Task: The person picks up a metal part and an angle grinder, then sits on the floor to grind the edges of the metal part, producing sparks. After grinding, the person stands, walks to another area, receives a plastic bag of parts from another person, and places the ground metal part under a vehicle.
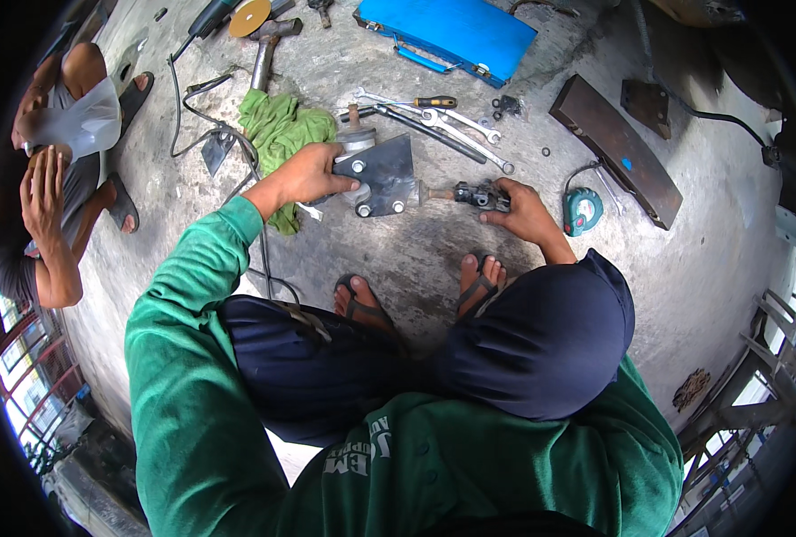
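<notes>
My left hand (306,176) is closed on the left edge of a black metal bracket plate (385,170), thumb toward me. Silver bolt heads show on the plate's face, and a round metal part (357,138) sits behind its upper left corner. From the right side of the plate a short metal shaft (437,193) runs toward a black universal joint (476,195). My right hand (525,213) grips that joint at its right end, fingers over the top and thumb below. The assembly lies sideways just beyond my feet; whether it touches the floor I cannot tell.
A green cloth (281,125), wrenches (463,127) and a screwdriver (436,102) lie just beyond. Farther off are a hammer (264,55) and a blue case (456,34). Rightward are a tape measure (582,211) and a rusty steel bar (617,148). Another person (51,206) crouches left, near a cable (178,100).
</notes>
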The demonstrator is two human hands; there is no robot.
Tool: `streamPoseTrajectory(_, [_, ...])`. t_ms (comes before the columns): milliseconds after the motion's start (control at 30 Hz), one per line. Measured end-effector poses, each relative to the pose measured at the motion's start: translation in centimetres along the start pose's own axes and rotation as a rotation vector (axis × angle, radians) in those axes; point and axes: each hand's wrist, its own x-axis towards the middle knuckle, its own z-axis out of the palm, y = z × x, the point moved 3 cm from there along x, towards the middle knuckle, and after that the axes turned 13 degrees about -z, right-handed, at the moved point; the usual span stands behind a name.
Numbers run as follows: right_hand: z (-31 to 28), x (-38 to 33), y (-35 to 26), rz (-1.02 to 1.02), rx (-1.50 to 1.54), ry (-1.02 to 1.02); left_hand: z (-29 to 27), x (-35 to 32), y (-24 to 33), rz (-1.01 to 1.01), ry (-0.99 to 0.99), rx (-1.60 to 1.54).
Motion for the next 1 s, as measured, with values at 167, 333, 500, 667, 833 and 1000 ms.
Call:
streamPoseTrajectory(167, [0.8,-0.4,1.1,0.001,0.048,0.056,0.2,0.3,-0.1,0.043,0.007,0.003])
streamPoseTrajectory(333, [0.0,-0.2,0.6,-0.181,-0.054,0.019,0.8,0.6,-1.2,0.089,0.038,-0.031])
streamPoseTrajectory(500, [-3.3,4.4,-0.3,-0.127,-0.034,0.124,0.4,0.2,-0.4,0.017,-0.01,-0.035])
streamPoseTrajectory(667, [-1.8,11.3,1.5,-0.18,-0.559,0.164,0.2,1.5,0.0,0.035,0.013,0.108])
streamPoseTrajectory(833, [-1.8,13.2,2.7,-0.153,-0.566,0.06,-0.4,2.1,0.3,-0.014,0.059,0.318])
streamPoseTrajectory(1000, [-2.5,12.3,1.8,-0.063,-0.548,-0.012,-0.9,0.9,2.0,-0.005,0.109,0.41])
